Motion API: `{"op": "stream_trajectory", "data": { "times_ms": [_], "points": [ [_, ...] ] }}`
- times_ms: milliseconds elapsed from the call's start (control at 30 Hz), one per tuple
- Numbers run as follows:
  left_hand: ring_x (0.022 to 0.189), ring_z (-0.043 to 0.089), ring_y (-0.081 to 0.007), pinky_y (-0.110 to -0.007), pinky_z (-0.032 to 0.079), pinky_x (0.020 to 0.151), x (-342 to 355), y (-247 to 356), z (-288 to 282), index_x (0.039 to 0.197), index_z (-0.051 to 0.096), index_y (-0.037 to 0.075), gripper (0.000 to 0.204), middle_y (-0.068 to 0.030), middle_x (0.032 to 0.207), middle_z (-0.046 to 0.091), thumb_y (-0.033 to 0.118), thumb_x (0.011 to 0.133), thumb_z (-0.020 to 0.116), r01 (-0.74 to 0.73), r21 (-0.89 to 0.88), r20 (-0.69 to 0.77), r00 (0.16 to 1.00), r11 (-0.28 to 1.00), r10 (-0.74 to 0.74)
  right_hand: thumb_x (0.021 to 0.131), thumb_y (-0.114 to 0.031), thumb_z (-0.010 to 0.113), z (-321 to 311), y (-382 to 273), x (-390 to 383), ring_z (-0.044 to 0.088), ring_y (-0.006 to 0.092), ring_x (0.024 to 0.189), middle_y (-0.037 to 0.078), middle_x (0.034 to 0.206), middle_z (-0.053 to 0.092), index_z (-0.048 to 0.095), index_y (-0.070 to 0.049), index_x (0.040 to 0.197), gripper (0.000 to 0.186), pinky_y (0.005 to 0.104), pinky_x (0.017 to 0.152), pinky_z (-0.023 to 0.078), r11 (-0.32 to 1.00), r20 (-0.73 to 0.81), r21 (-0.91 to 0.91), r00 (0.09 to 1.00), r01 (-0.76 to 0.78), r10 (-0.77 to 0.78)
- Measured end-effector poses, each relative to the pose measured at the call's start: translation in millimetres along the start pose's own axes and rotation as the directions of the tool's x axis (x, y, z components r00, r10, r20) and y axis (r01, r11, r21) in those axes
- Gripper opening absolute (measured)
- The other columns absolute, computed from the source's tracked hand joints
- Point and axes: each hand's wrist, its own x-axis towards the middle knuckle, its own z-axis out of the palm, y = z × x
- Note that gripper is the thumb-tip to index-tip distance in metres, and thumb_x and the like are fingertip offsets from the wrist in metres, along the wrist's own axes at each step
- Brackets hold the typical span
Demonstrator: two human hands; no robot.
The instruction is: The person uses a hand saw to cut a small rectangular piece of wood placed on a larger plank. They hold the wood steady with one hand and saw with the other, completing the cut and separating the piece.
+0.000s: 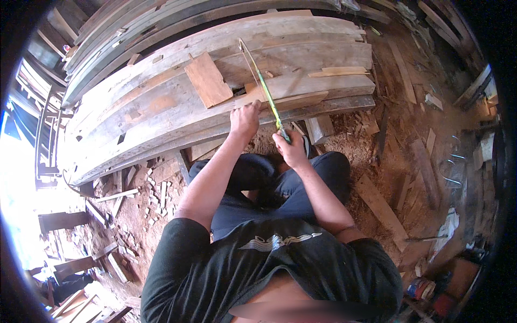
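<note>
A bow saw (266,89) with a slim green and yellow frame slants up and away over the thick wooden bench (145,121). My right hand (291,148) is closed round its handle, just off the bench's near edge. The thin blade runs along the left side of the frame. At that edge, my left hand (245,119) has its fingers curled over a small piece of wood (263,105), close beside the blade. Most of this piece is hidden by the fingers. A flat rectangular board (208,79) lies on the bench, beyond and left of my left hand.
Thin wood strips (338,72) lie at the bench's right end. Long planks (177,24) are stacked behind it. Offcuts (156,196) and sawdust cover the ground at left, with loose boards (379,210) at right. My crossed legs (318,180) are close to the bench.
</note>
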Motion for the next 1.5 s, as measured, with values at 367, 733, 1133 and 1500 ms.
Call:
{"op": "stream_trajectory", "data": {
  "times_ms": [367, 733, 1133, 1500],
  "points": [
    [0.094, 0.071, -0.0388, -0.049, 0.054, 0.083, 2.1, -6.5, 10.4, 0.106, 0.063, 0.012, 0.014, -0.0185, 0.096, 0.073, 0.013, 0.095, 0.055, -0.114, -0.001, -0.073, 0.991, 0.993, 0.114, 0.097, -0.019, 0.068, -29.1, -1.5, -70.0, 0.049, 0.0057, 0.055, -0.005, 0.061, 0.053, 0.059, -0.009, 0.077, 0.024, 0.0252, 0.052, 0.037, 0.983, -0.006, 0.128, 0.991, -0.134, 0.136],
    [0.091, 0.071, -0.0408, -0.052, 0.053, 0.081, 19.8, -7.3, -7.5, 0.106, 0.06, 0.011, 0.012, -0.0186, 0.092, 0.073, 0.015, 0.095, 0.057, 0.006, -0.014, 0.052, 0.999, 1.0, -0.005, 0.096, -0.022, 0.068, -11.8, 3.9, -75.6, 0.05, 0.0077, 0.06, -0.003, 0.065, 0.055, 0.06, -0.007, 0.079, 0.024, 0.0283, 0.058, 0.04, 0.981, -0.068, -0.065, 0.982, -0.181, 0.177],
    [0.092, 0.07, -0.0435, -0.054, 0.054, 0.076, 17.9, 2.3, -1.6, 0.111, 0.058, 0.014, 0.017, -0.0207, 0.091, 0.072, 0.019, 0.095, 0.06, -0.027, -0.011, -0.001, 1.0, 1.0, 0.027, 0.097, -0.029, 0.067, -7.7, -7.8, 5.4, 0.046, 0.0073, 0.052, -0.004, 0.061, 0.054, 0.056, -0.01, 0.071, 0.034, 0.0269, 0.051, 0.036, 0.997, -0.011, 0.064, 0.999, -0.049, 0.05],
    [0.094, 0.069, -0.0425, -0.054, 0.052, 0.08, 24.0, -0.9, 2.1, 0.112, 0.058, 0.014, 0.016, -0.0203, 0.095, 0.072, 0.019, 0.096, 0.06, -0.015, -0.006, 0.051, 0.999, 1.0, 0.015, 0.099, -0.017, 0.064, -36.2, -0.4, -76.3, 0.042, 0.0043, 0.052, -0.005, 0.061, 0.05, 0.055, -0.007, 0.073, 0.029, 0.0264, 0.049, 0.031, 0.992, -0.022, 0.096, 0.997, -0.077, 0.079]
  ]
}}
